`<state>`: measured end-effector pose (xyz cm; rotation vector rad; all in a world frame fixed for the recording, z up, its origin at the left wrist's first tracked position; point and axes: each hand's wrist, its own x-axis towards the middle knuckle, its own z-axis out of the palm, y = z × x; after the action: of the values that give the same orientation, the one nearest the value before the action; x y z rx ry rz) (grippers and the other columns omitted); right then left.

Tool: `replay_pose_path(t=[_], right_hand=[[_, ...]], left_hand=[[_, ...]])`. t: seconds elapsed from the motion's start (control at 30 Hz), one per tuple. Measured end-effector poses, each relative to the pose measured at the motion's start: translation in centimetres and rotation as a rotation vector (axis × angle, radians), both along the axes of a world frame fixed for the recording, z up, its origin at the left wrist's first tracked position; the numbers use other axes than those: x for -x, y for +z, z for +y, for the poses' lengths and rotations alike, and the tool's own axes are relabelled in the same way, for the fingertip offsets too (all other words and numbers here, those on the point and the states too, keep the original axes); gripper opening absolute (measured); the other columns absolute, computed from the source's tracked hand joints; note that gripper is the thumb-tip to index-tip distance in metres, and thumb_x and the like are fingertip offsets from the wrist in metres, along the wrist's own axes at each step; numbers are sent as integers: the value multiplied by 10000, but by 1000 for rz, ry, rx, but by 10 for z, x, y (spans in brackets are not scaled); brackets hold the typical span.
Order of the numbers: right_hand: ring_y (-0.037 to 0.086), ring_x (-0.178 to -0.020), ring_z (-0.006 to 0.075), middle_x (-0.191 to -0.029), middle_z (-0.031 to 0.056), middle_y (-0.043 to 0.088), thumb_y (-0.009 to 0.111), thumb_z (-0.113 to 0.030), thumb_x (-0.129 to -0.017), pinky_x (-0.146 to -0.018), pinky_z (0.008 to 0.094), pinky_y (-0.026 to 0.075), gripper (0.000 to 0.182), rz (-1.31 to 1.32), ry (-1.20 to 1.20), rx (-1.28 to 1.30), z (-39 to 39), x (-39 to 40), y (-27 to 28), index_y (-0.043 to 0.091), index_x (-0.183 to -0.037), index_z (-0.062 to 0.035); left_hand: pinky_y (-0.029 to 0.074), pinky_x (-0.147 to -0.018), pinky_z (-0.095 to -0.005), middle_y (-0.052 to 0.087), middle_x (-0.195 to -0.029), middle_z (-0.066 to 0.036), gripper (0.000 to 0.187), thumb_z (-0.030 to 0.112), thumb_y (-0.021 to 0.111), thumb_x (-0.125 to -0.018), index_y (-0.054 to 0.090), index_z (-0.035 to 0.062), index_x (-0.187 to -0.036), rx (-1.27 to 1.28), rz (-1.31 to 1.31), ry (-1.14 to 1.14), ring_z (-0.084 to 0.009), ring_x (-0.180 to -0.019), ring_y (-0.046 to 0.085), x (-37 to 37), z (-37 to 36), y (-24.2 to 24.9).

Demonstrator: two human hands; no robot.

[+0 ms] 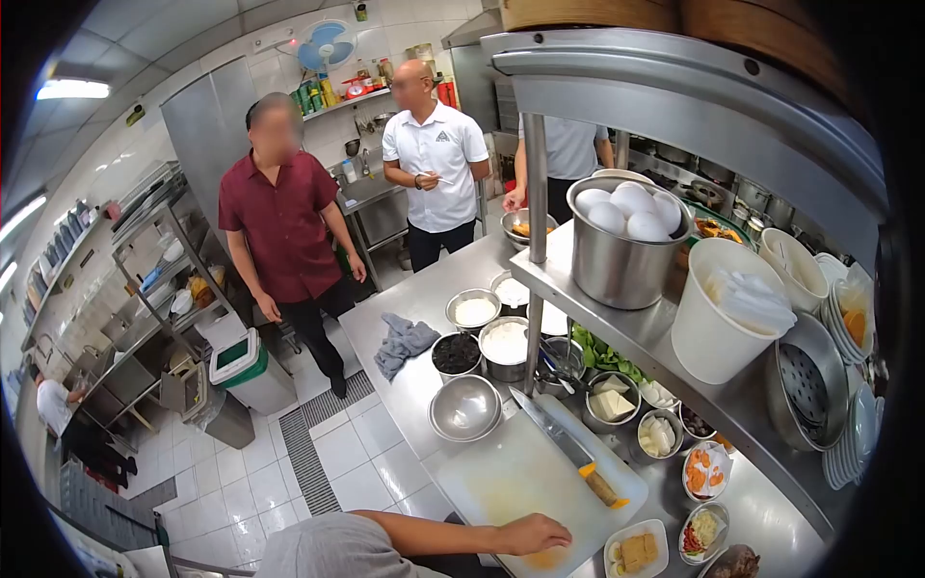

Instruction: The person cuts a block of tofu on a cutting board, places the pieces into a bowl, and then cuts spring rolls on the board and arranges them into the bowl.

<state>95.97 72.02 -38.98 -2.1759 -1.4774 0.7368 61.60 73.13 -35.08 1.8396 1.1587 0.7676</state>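
Observation:
My left hand (pixel 533 535) is low over the near end of a white cutting board (pixel 487 472), its fingers bent and close together. Whatever it may hold is hidden beneath them. Small orange bits (pixel 546 559) lie on the board just below the hand. A large knife (pixel 557 431) with a yellow-and-brown handle rests at the board's right side, untouched. To the right of the hand sits a square white dish (pixel 636 549) with a yellowish block in it. My right hand is out of the frame.
Steel bowls (pixel 465 407), containers of white and dark ingredients, and a grey cloth (pixel 403 344) stand beyond the board. A steel shelf (pixel 617 323) holds a pot of eggs (pixel 631 252) on the right. Two people (pixel 289 212) (pixel 434 164) stand across the counter; a third is partly hidden.

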Motion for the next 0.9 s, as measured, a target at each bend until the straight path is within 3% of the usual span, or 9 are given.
replay_pose_path(t=[0.07,0.13,0.23,0.37,0.4,0.5,0.7,0.83,0.9], right_hand=[[687,-903,436,-1000,288,697,516,-229,-1001,-820,476,552,385,-65,139,-42,6,-15,-31,601,-1239,62],[669,-736,335,-896,235,685,530,-186,-987,-676,426,544,339,277,-97,144,22,8,0,607,-1210,57],[562,-545,148,-775,135,635,542,-116,-961,-486,324,459,276,478,-182,86,15,0,-21,614,-1177,41],[535,-541,182,-791,137,639,544,-142,-947,-489,368,427,319,165,37,-229,-2,-35,-60,609,-1180,66],[523,-537,193,-759,128,627,545,-163,-944,-494,389,422,361,127,-23,-180,-11,4,23,603,-1202,82],[518,-519,166,-720,110,615,532,-148,-978,-465,360,409,383,21,-15,14,-26,-51,3,568,-1285,79],[473,-452,103,-699,64,601,497,-101,-1032,-385,282,318,461,202,139,81,-20,108,204,437,-1466,44],[657,-888,220,-1082,211,695,539,-194,-1034,-764,421,526,578,-69,304,305,16,213,209,362,-1566,-53],[642,-574,190,-830,111,683,488,-35,-934,-492,318,497,334,405,294,333,50,360,270,602,-1240,35]], left_hand=[[528,-894,-412,713,-1110,-165,283,70,582,-930,698,58,-1188,-64,58,49,-348,-975,673,33,-17,-13],[493,-1015,-410,682,-1250,-173,425,12,514,-915,661,78,-1309,-188,140,99,-357,-1122,640,65,-37,-21],[386,-1140,-440,596,-1416,-161,530,22,403,-921,571,67,-1422,-94,228,291,-351,-1333,517,116,-56,41],[417,-1130,-462,622,-1349,-207,590,-95,501,-769,610,24,-1336,-263,330,716,-382,-1294,559,208,-61,59],[411,-1138,-467,618,-1349,-220,618,-117,505,-741,605,12,-1337,-285,372,805,-389,-1311,547,229,-63,76],[382,-1159,-478,506,-1469,-268,721,-79,575,-783,467,27,-1488,-335,556,964,-434,-1389,463,308,-58,82],[325,-1139,-631,281,-1615,-293,841,145,701,-884,268,88,-1602,-29,626,1037,-505,-1480,282,460,0,31],[219,-1167,-689,208,-1664,-228,885,353,751,-882,285,164,-1610,114,735,948,-504,-1511,190,547,67,-35],[202,-1185,-670,232,-1667,-193,846,368,753,-871,342,213,-1595,140,783,891,-479,-1520,188,573,85,-62]])
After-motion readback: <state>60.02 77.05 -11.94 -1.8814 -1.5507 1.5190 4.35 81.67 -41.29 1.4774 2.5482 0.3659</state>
